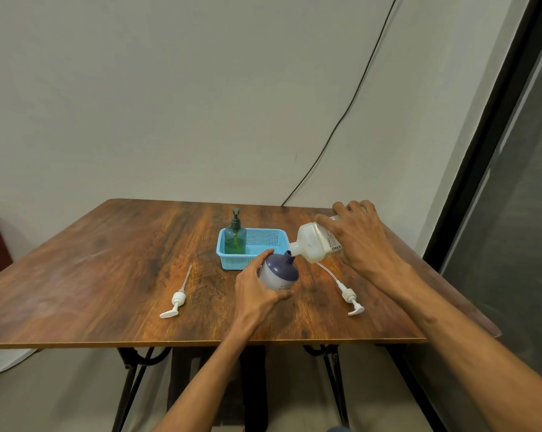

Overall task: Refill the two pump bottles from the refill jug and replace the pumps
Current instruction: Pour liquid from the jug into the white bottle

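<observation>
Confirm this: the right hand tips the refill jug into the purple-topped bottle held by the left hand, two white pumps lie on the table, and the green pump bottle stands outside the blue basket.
One detail is wrong. The head view shows the green pump bottle standing inside the blue basket, in its left corner. The rest holds: the right hand tips the refill jug into the purple-topped bottle held by the left hand, and two white pumps lie on the table.

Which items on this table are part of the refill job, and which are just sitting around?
In the job: refill jug in the right hand; purple bottle in the left hand; two white pumps.

Lying about: green pump bottle, blue basket, black cable.
</observation>
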### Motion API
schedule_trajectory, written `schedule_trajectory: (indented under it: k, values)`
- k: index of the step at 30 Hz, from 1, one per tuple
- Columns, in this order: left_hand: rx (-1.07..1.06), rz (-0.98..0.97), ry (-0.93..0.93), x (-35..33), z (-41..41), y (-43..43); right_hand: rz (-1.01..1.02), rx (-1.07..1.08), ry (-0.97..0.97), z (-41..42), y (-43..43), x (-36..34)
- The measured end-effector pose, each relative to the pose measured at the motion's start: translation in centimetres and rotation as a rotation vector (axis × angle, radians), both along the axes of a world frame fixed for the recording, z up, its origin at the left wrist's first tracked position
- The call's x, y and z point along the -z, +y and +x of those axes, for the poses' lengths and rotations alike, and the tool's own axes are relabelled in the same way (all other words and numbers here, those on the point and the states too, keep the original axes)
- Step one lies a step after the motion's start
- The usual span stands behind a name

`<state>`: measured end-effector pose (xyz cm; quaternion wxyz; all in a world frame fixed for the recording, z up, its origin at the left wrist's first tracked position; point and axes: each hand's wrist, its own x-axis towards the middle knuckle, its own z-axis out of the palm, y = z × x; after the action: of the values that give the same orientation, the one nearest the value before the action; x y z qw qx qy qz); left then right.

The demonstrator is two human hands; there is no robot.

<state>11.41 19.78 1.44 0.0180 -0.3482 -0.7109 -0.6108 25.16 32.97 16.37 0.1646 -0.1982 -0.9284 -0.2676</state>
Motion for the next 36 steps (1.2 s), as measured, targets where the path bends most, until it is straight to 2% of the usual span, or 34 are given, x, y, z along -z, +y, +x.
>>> schedule_trajectory:
  k: [36]
  values:
    - [-0.002, -0.004, -0.022, 0.06, 0.08, -0.12, 0.077, -0.038, -0.014, -0.71, -0.05, -0.48]
